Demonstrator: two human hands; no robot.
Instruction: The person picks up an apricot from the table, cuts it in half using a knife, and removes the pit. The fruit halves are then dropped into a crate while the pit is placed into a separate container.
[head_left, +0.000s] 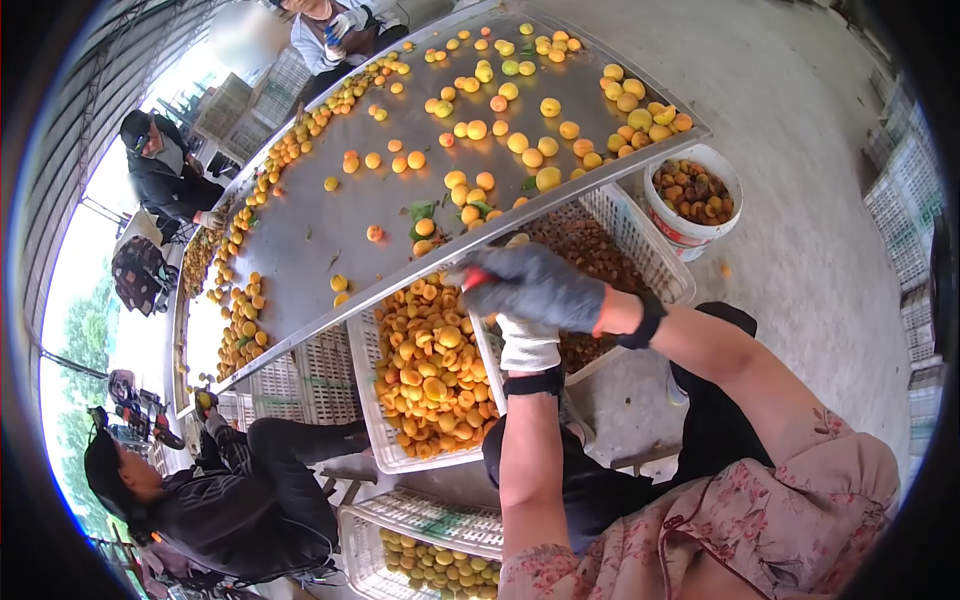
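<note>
My right hand (540,287), in a grey glove, is closed around a small red object (474,277), blurred and mostly hidden. Behind and below it is my left hand (530,345) in a white knitted glove, its fingers largely covered by the right. Both hands are at the near edge of a sloping metal table (300,235) scattered with whole apricots (548,178). Just below them, halved apricots (430,370) fill a white plastic crate (368,410). Brown pits (590,250) lie in another white crate (655,245) under my right forearm.
A white bucket (690,237) of dark fruit stands on the floor at the right. Green-yellow fruit (440,565) sits in a low crate (425,515). Co-workers sit along the table's left side (220,500) and far end (335,35). Stacked crates (905,220) line the right.
</note>
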